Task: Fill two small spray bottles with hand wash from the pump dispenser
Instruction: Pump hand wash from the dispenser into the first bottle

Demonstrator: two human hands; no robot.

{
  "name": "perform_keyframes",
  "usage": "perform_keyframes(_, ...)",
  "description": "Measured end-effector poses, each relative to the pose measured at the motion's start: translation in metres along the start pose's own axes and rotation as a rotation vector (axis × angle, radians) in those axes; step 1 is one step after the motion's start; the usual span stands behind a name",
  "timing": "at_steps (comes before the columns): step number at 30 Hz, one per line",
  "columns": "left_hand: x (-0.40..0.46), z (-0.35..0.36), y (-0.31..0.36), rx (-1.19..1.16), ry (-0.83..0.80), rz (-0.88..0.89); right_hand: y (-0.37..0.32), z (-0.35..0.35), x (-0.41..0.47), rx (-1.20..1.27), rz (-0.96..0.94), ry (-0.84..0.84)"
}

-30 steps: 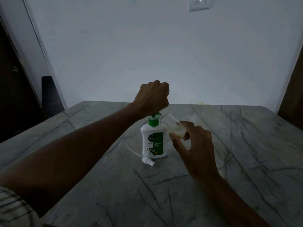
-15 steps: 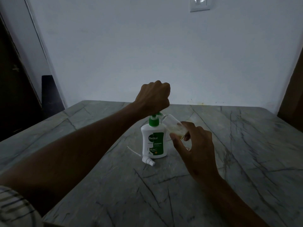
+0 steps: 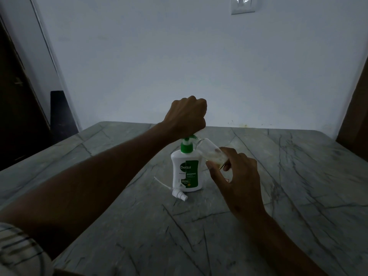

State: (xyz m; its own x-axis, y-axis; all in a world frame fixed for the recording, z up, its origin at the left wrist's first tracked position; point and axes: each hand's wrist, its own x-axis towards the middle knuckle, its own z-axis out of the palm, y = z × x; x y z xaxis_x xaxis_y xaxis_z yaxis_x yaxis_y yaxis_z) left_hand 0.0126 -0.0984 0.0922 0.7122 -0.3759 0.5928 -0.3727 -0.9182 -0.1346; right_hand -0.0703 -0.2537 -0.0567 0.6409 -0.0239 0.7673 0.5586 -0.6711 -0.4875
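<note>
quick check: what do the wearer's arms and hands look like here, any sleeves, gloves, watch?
Both hands are bare: no gloves, rings or watch visible on the left hand or right hand. Both forearms are uncovered. Only clothing showing is a light sleeve with dark stripes at the left upper arm, bottom-left corner. The dim light hides finer detail.

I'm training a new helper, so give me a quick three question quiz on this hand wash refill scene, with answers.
1. True or false: the spray bottle stands upright on the table.
2. Which hand presses the dispenser pump?
3. Where does the spray head lie? A on the table, in front of the dispenser; B on the bottle; C in the right hand.

Key: 1 false, it is held tilted at the nozzle. 2 the left hand. 3 A.
</note>
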Motion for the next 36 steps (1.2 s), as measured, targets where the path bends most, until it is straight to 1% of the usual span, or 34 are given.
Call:
perform_keyframes(4, -0.001, 0.004, 0.000, -0.022, -0.003, -0.020, 0.000, 0.001, 0.001, 0.005, 0.007, -0.022)
perform_keyframes(9, -0.003, 0.007, 0.001, -0.035, -0.026, -0.022, 0.000, 0.001, -0.001, -0.021, 0.006, -0.006)
perform_keyframes(14, 0.002, -0.002, 0.003, -0.010, -0.027, 0.023, 0.001, -0.001, 0.000, -0.006, 0.023, -0.036)
perform_keyframes(21, -0.003, 0.005, 0.004, -0.015, -0.050, 0.032, 0.002, 0.001, -0.001, -0.011, 0.024, -0.037)
perform_keyframes(28, 0.000, -0.005, 0.004, -0.003, -0.041, 0.034, 0.002, 0.001, 0.000, -0.006, 0.024, -0.034)
perform_keyframes(33, -0.003, 0.003, 0.004, -0.038, -0.045, -0.003, 0.000, 0.002, 0.001, -0.012, 0.031, -0.030)
perform_keyframes(36, -0.004, 0.002, 0.005, -0.022, -0.055, 0.008, 0.000, 0.002, 0.000, -0.022, 0.017, -0.016)
